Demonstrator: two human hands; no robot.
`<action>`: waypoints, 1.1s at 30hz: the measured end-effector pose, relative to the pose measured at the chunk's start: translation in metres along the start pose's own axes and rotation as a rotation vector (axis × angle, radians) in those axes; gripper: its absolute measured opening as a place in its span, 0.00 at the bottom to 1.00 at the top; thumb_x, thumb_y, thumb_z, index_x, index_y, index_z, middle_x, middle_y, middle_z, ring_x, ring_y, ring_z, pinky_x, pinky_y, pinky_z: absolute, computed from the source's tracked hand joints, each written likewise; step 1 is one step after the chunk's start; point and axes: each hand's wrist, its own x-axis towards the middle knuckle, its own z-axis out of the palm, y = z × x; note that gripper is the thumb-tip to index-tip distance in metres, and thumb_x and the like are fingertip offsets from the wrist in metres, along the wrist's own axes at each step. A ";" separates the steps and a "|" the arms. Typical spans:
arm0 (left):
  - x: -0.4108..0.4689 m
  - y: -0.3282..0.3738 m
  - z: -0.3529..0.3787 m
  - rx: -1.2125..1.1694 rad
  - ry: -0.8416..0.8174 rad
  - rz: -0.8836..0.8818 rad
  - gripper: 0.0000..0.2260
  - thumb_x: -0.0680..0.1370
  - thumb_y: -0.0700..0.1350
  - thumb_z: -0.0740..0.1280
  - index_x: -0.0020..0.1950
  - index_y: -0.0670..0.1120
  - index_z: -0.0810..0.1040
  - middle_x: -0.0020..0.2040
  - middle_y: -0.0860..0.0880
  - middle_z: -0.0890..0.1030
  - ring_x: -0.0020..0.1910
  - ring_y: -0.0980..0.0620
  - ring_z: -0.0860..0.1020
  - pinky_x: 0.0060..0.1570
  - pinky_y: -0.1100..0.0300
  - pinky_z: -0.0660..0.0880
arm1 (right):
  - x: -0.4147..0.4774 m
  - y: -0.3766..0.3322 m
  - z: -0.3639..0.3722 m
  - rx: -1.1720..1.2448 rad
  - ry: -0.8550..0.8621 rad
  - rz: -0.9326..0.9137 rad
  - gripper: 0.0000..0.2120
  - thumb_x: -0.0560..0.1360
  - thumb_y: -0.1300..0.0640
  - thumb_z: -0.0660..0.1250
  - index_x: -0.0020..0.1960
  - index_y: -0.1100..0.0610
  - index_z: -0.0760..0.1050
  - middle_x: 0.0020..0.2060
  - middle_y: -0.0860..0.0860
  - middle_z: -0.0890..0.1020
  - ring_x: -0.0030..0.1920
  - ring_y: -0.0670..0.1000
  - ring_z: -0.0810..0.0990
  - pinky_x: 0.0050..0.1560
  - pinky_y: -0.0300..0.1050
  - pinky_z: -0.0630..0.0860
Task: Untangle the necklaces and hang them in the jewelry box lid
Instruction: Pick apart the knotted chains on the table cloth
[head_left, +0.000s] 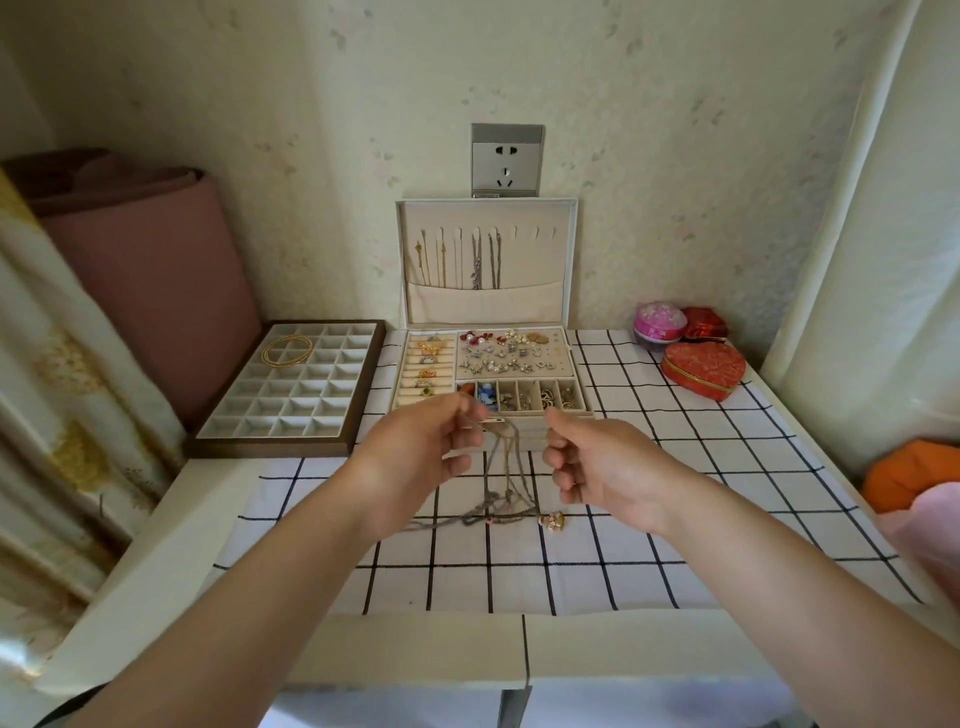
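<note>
the left hand (415, 457) is pinching the necklaces (498, 499) at their top end, just in front of the jewelry box (519, 441), and is holding the strands up in a knotted bunch. their lower part, with a small pendant (551, 519), is lying on the checked cloth (519, 566) in front of the box. the right hand (597, 467) is hovering just beside the strands with its fingers curled; whether it is gripping a fine strand, i cannot tell. the box is standing open, its lid (540, 260) rising upright at the back, with several chains (478, 260) hanging inside it. a divided tray (291, 395) is sitting just left of the box, and a red heart-shaped case (704, 370) is lying to its right, well apart.
</note>
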 end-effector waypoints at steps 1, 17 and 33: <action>0.000 0.002 -0.003 -0.141 -0.036 -0.006 0.10 0.81 0.42 0.58 0.42 0.46 0.75 0.42 0.49 0.79 0.40 0.52 0.75 0.45 0.57 0.71 | 0.001 0.000 -0.001 0.052 0.030 0.024 0.16 0.82 0.47 0.63 0.39 0.54 0.70 0.29 0.50 0.74 0.28 0.49 0.69 0.35 0.45 0.71; -0.005 0.029 -0.039 -0.405 -0.286 0.037 0.12 0.80 0.46 0.59 0.59 0.48 0.80 0.26 0.54 0.53 0.24 0.58 0.54 0.20 0.69 0.62 | 0.014 -0.004 -0.020 0.796 0.275 -0.006 0.21 0.84 0.44 0.56 0.36 0.53 0.64 0.24 0.48 0.65 0.21 0.48 0.60 0.28 0.41 0.64; -0.015 0.020 -0.092 -0.310 -0.064 0.113 0.08 0.78 0.45 0.63 0.49 0.48 0.82 0.26 0.54 0.58 0.24 0.57 0.63 0.27 0.65 0.60 | 0.001 -0.011 -0.016 0.114 0.259 0.111 0.12 0.82 0.56 0.56 0.40 0.53 0.67 0.25 0.48 0.60 0.20 0.46 0.54 0.21 0.34 0.50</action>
